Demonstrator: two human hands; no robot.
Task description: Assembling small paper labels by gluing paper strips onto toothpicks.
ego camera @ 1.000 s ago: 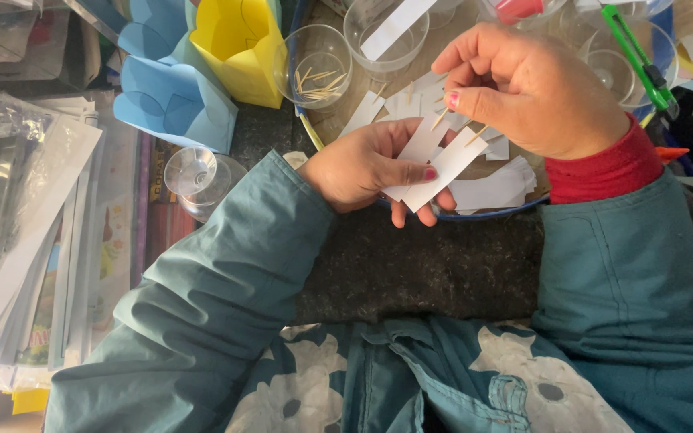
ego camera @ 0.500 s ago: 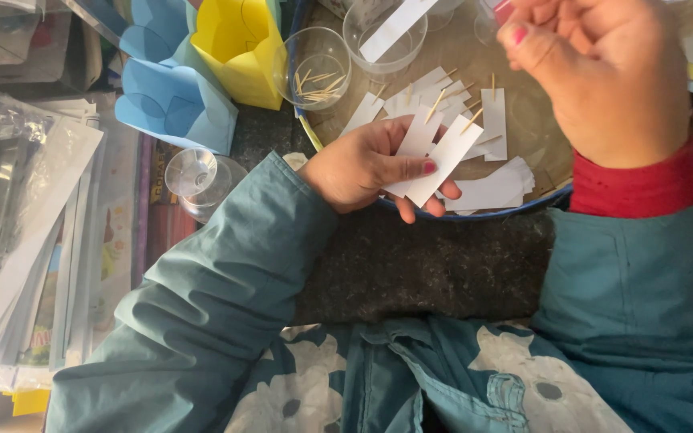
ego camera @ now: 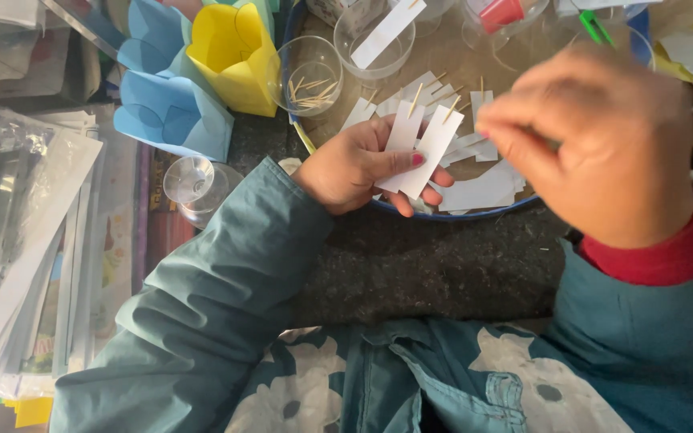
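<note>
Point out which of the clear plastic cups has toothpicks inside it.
It is the clear cup beside the yellow paper cone, with loose toothpicks on its bottom. The cup behind it holds a white paper strip; the one lower left looks empty.

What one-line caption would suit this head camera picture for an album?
Left hand holds white paper strips tipped with toothpicks over a round tray, while the blurred right hand hovers alongside.

Soft, even light; the right hand (ego camera: 603, 144) is motion-blurred, the rest sharp.
</note>
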